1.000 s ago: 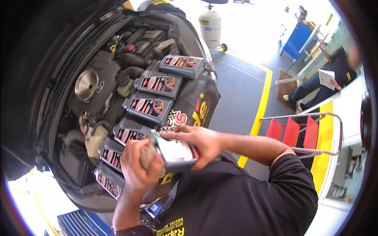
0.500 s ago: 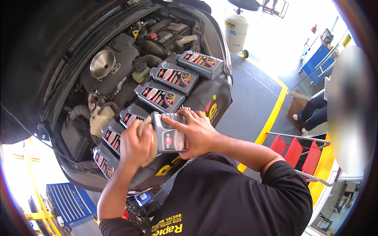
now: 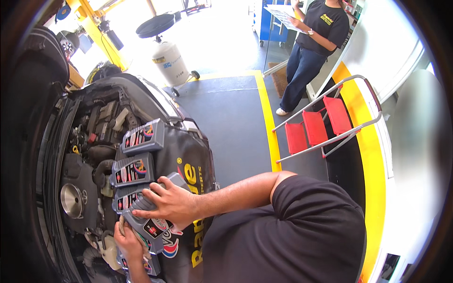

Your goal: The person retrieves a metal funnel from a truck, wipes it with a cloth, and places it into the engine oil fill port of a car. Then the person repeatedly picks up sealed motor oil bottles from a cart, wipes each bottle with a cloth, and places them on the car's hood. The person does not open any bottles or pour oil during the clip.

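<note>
My right hand (image 3: 175, 203) lies over a grey plastic motor oil bottle (image 3: 150, 227), tilted, its fingers wrapped round the body. Low at the left, my left hand (image 3: 128, 243) is closed on a pale rag (image 3: 141, 243) pressed against the end of that bottle; the cap is hidden. Similar bottles lie in a row on the car's front edge: one at the far end (image 3: 144, 137), another (image 3: 133, 170) nearer, and a third (image 3: 123, 202) partly under my right hand. More are half covered below my hands. A metal funnel (image 3: 71, 200) stands in the engine.
A black printed cover (image 3: 186, 231) drapes the car's front. Beyond stands a white wheeled tank (image 3: 170, 63) with a black pan. On the right are a red-stepped ladder (image 3: 316, 127) and a person (image 3: 306, 52) holding papers. The raised hood (image 3: 30, 141) edges the left.
My view has swung to the right, bringing the ladder and the person further in. Both hands still hold the bottle and rag, and the bottle is now tilted over the row.
</note>
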Tool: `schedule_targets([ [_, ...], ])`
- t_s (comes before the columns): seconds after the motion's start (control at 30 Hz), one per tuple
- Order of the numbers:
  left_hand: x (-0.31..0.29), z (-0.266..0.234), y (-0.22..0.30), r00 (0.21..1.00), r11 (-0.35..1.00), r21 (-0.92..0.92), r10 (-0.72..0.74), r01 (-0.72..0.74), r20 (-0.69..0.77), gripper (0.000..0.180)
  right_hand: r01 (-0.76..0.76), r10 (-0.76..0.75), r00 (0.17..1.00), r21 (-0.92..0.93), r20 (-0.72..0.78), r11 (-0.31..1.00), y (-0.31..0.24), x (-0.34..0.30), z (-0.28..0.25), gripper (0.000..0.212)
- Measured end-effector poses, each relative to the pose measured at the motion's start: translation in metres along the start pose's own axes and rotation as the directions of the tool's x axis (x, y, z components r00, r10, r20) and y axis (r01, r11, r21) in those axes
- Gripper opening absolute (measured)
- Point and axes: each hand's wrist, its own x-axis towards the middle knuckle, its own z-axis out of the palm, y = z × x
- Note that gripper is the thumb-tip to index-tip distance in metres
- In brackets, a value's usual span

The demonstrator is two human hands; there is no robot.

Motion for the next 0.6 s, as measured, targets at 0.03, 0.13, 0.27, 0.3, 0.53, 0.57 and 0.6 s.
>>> schedule_targets([
  [0.03, 0.007, -0.003, 0.007, 1.000, 1.000, -0.016, 0.023, -0.023, -0.002, 0.035, -0.022, 0.022, 1.000, 0.036, -0.003, 0.999, 0.004, 0.004, 0.001, 0.124],
  [0.13, 0.008, -0.017, 0.034, 0.997, 0.993, 0.095, 0.073, -0.075, 0.022, 0.036, -0.066, 0.074, 0.996, 0.127, -0.057, 0.990, 0.005, 0.005, -0.003, 0.122],
  [0.27, 0.042, -0.013, 0.111, 0.990, 0.986, 0.163, 0.016, -0.039, 0.140, 0.029, -0.187, 0.198, 0.972, 0.093, -0.129, 0.978, 0.013, 0.008, -0.023, 0.112],
  [0.3, 0.048, -0.014, 0.120, 0.987, 0.993, 0.121, -0.004, -0.016, 0.158, 0.022, -0.199, 0.210, 0.967, 0.086, -0.144, 0.976, 0.017, 0.011, -0.030, 0.111],
  [0.53, 0.070, -0.031, 0.102, 0.785, 0.799, -0.145, 0.600, -0.583, 0.154, 0.044, -0.154, 0.146, 0.988, 0.326, 0.051, 0.933, 0.060, 0.047, -0.048, 0.115],
  [0.57, 0.075, -0.030, 0.101, 0.795, 0.807, -0.163, 0.588, -0.567, 0.148, 0.046, -0.168, 0.155, 0.986, 0.338, 0.063, 0.926, 0.064, 0.050, -0.045, 0.118],
  [0.6, 0.077, -0.028, 0.105, 0.865, 0.867, -0.131, 0.494, -0.481, 0.092, 0.039, -0.146, 0.147, 0.989, 0.244, 0.014, 0.959, 0.066, 0.054, -0.042, 0.118],
])
